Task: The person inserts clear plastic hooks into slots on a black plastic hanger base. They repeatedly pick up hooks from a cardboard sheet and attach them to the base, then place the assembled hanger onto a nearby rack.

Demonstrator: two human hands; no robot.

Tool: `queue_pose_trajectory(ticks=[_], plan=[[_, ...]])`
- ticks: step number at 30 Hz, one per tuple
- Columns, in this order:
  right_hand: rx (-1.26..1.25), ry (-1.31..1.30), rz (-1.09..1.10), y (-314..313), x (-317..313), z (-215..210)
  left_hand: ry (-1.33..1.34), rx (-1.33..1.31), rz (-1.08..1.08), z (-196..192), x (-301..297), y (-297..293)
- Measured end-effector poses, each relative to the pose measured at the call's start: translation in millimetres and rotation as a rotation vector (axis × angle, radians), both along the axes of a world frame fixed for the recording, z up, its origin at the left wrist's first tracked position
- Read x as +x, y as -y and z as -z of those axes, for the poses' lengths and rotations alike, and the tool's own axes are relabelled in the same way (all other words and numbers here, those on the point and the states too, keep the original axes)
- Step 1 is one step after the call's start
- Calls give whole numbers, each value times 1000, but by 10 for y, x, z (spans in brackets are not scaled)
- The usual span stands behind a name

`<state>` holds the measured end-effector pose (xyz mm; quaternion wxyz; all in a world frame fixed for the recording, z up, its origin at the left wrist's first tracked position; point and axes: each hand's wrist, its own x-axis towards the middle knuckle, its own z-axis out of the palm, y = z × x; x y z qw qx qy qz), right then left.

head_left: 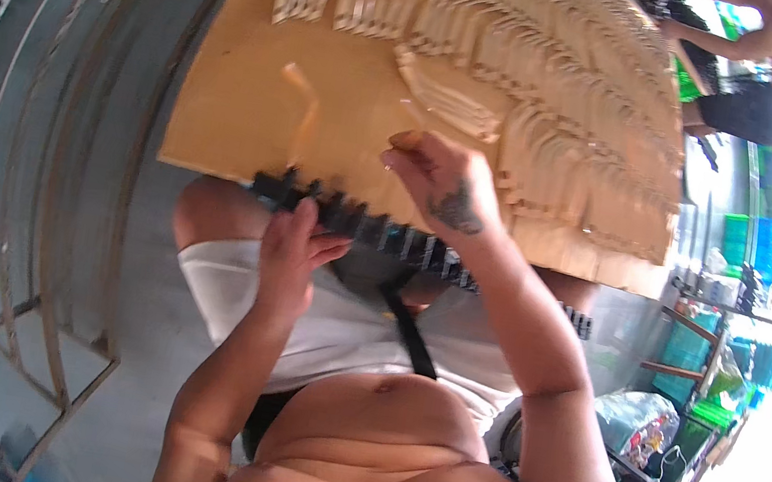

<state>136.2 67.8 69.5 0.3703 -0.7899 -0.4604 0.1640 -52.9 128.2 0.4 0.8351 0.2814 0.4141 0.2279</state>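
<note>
My left hand (292,246) is closed on the left end of a long black toothed strip (377,232), which lies along the near edge of the cardboard-coloured tabletop, above my lap. A bent, thin amber piece (305,115) sticks up from that end of the strip, beyond my fingers. Over the board, to the right of this piece, my right hand (441,177) has thumb and fingers pinched together. A pale thin tip (408,104) shows just past its fingertips; whether the hand holds it is unclear. Beyond lies a small loose group of similar bent translucent pieces (449,100).
Dense rows of bent translucent pieces (572,84) cover the far and right parts of the tabletop (225,110). Another person (761,73) works at the far right. Metal frames (61,190) stand at left; crates (686,354) and a filled plastic bag (635,422) are at right.
</note>
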Motion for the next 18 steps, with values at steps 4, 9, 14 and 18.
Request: queue_pose_trajectory(ticks=[4, 9, 14, 18], plan=[[134, -206, -16, -203, -219, 161, 22, 16, 22, -18, -17, -13], [8, -142, -127, -366, -314, 137, 64, 9, 47, -57, -41, -42], [62, -143, -98, -411, -355, 169, 86, 25, 54, 22, -45, -33], [53, -183, -118, -424, -351, 145, 68, 30, 28, 25, -41, -12]])
